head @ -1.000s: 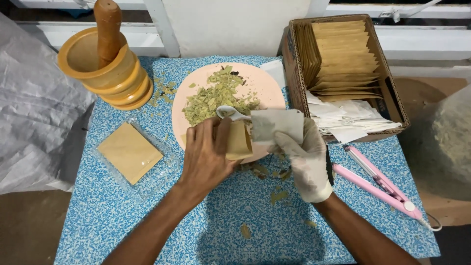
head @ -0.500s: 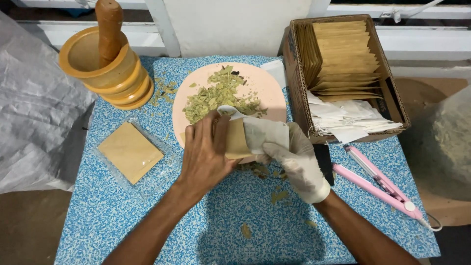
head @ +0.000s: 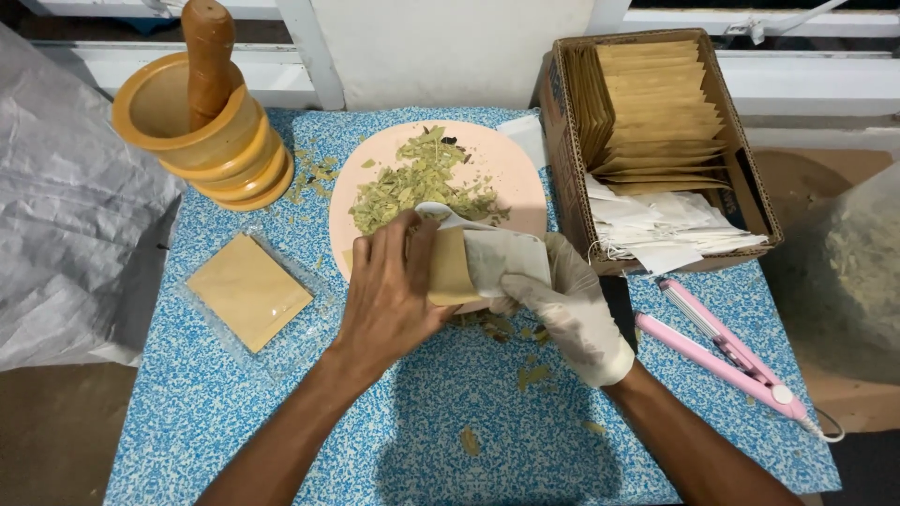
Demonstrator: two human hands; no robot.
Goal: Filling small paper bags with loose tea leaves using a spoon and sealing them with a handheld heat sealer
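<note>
My bare left hand (head: 392, 298) grips a tan paper packet (head: 450, 270) at the near edge of a pink plate (head: 511, 169) heaped with crushed green dried leaves (head: 412, 178). My right hand (head: 570, 309), in a white glove, holds a white filter bag (head: 504, 258) with leaves inside, pressed against the packet's right end. A white spoon (head: 439, 214) lies on the plate just behind the packet. Both hands meet over the blue speckled table (head: 375, 440).
A yellow mortar with a wooden pestle (head: 202, 112) stands back left. A tan packet in clear film (head: 246, 292) lies left. A cardboard box (head: 656, 141) of tan packets and white bags stands right, with a pink sealing iron (head: 727, 351) in front. Leaf crumbs are scattered about.
My gloved right hand has closed in leftward, bringing the white filter bag from spread open beside the packet to pressed against it. My left hand has stayed on the packet.
</note>
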